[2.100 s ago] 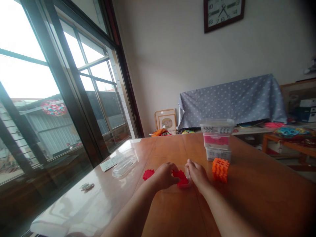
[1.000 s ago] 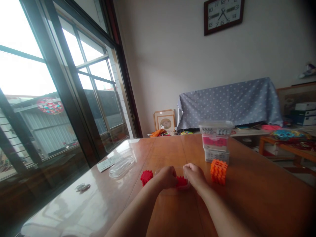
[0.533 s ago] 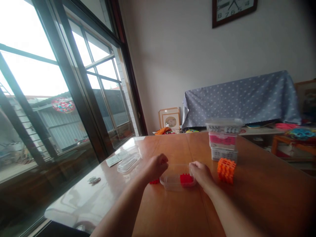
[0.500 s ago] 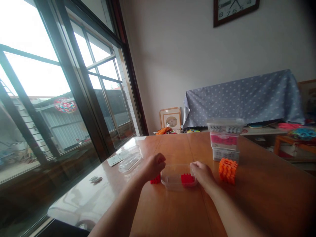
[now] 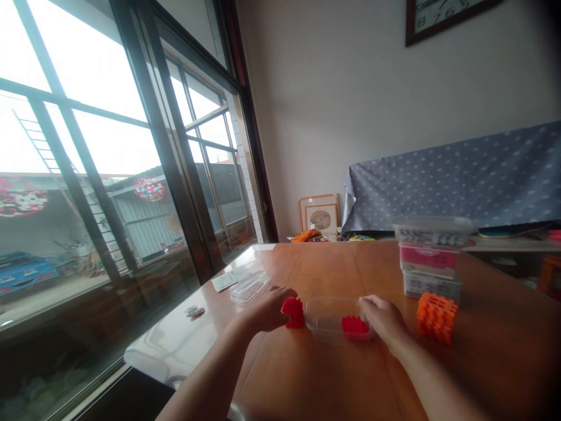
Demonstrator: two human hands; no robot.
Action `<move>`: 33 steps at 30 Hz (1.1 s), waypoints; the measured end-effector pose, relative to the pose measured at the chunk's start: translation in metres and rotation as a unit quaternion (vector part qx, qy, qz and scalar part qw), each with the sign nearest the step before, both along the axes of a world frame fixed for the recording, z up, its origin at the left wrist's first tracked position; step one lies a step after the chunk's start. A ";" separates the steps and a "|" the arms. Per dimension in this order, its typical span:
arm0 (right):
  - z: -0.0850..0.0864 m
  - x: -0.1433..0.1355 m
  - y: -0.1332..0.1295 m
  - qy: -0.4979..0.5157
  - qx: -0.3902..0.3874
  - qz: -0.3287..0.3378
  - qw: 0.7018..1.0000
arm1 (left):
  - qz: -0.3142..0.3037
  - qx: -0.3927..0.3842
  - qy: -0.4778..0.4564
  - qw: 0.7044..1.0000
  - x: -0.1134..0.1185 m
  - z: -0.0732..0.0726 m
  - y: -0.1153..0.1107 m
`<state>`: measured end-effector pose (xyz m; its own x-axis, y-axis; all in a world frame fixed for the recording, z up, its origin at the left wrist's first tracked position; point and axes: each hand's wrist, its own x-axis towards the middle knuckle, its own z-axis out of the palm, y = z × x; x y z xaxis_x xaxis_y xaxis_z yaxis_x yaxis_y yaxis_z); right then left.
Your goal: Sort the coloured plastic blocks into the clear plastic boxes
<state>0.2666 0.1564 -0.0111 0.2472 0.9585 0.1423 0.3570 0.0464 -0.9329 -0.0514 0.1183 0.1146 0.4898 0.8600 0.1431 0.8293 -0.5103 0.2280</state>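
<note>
The left hand's [image 5: 269, 308] fingers curl about a red, knobbly plastic block [image 5: 295, 313] just beside the left end of a clear, rounded plastic container [image 5: 323, 335]; whether they grip it, I cannot tell. The right hand [image 5: 384, 317] pinches the container's right rim. So far, 1 red toothed piece [image 5: 354, 325] sits inside, while the knobbly block and 1 orange, notched plastic block [image 5: 437, 317] are outside; a clear plastic lid [image 5: 249, 287] lies off to the left. The left fingertips are partly hidden, the 3 stacked boxes' [image 5: 428, 260] contents are unclear, and the wall clock [image 5: 445, 20] is cut off.
</note>
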 end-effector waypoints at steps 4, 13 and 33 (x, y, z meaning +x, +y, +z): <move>0.003 0.001 -0.002 -0.002 -0.007 0.001 1.000 | -0.033 0.013 0.018 0.999 0.002 0.000 0.006; 0.008 -0.001 -0.004 0.008 -0.008 0.000 1.000 | -0.009 -0.004 0.017 1.000 -0.001 -0.006 0.014; 0.010 -0.001 -0.005 0.007 -0.012 0.010 1.000 | -0.070 -0.065 -0.031 0.995 0.121 -0.020 0.024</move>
<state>0.2651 0.1513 -0.0008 0.2298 0.9663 0.1160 0.3433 0.0310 -0.9387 0.0699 0.1428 0.0947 0.5990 0.7978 0.0689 0.7350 -0.5819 0.3481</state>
